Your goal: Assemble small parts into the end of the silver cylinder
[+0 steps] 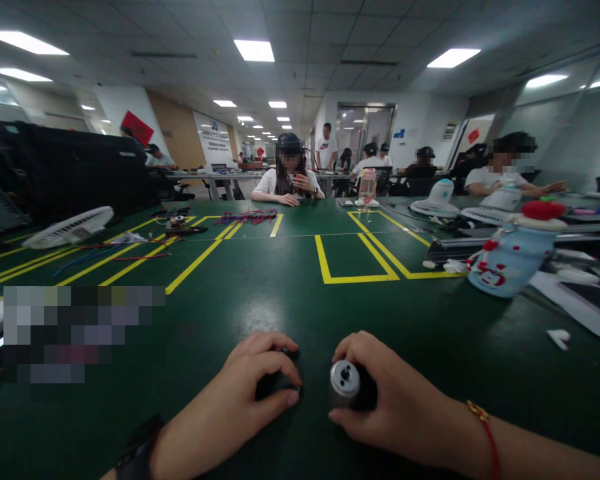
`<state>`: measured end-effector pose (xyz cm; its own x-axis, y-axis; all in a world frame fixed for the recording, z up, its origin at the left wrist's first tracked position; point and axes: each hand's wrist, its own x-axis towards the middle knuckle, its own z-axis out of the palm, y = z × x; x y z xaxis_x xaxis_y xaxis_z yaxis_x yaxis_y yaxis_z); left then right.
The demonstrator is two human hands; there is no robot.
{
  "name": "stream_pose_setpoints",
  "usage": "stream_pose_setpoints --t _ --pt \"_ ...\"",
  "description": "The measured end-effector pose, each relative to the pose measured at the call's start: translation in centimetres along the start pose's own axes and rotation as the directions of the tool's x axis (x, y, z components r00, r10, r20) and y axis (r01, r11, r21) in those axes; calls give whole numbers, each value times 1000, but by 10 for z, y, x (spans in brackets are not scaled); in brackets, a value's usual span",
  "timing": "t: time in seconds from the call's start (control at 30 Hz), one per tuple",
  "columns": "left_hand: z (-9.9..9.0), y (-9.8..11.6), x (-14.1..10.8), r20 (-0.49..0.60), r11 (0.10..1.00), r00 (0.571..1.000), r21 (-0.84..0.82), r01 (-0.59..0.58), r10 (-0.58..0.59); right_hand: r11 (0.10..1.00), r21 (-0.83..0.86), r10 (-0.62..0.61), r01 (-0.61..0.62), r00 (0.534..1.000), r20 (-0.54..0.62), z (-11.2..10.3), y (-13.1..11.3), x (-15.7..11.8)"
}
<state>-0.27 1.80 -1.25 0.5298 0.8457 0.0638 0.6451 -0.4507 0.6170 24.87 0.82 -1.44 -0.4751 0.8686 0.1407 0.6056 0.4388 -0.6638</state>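
Closest to me, my right hand (pixel 380 393) clamps a small silver motor (pixel 345 381); my left hand (pixel 253 390) pinches something dark beside it. At two o'clock lies a blue bottle (pixel 510 260), at ten a white fan (pixel 70 228).

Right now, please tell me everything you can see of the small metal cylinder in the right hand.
The small metal cylinder looks like a little motor: silver, round, its flat end face turned toward the camera with a dark hole at its centre. The right hand grips it just above the green table, fingers wrapped around its body. Its rear part is hidden.
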Motion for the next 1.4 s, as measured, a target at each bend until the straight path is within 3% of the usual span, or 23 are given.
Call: stream_pose_setpoints --t 0.1,0.17,0.27,0.33,0.47,0.67,1.0,1.27,1.4 --pt "1 2 2 -49 998 999 -57 -20 17 1000 -14 -4 4 1000 -6 0 -2 1" --pt "0 8 4 -136 992 990 -116 -49 33 1000 -27 -10 9 1000 -11 1 -3 1" --pt "-3 24 12 -281 981 957 -153 -117 70 999 -43 -21 20 1000 -23 2 -4 2" --pt "-3 34 17 -320 977 942 -150 -154 100 998 -50 -27 25 999 -30 2 -4 2" --pt "0 45 21 -255 979 958 -123 -166 130 998 -52 -43 42 999 -21 3 -2 3" --pt "5 41 19 -188 988 974 -67 -142 127 995 -76 -59 58 998 -12 4 -1 3" --pt "10 44 23 -223 950 973 -286 -129 65 995 -90 -52 51 999 -13 5 0 2" --pt "11 46 22 -172 956 984 -278 -97 50 994 -89 -70 68 997 -19 6 -1 3" --pt "5 34 19 -159 945 987 -319 -69 18 994 -90 -56 54 998 -19 4 -2 3"
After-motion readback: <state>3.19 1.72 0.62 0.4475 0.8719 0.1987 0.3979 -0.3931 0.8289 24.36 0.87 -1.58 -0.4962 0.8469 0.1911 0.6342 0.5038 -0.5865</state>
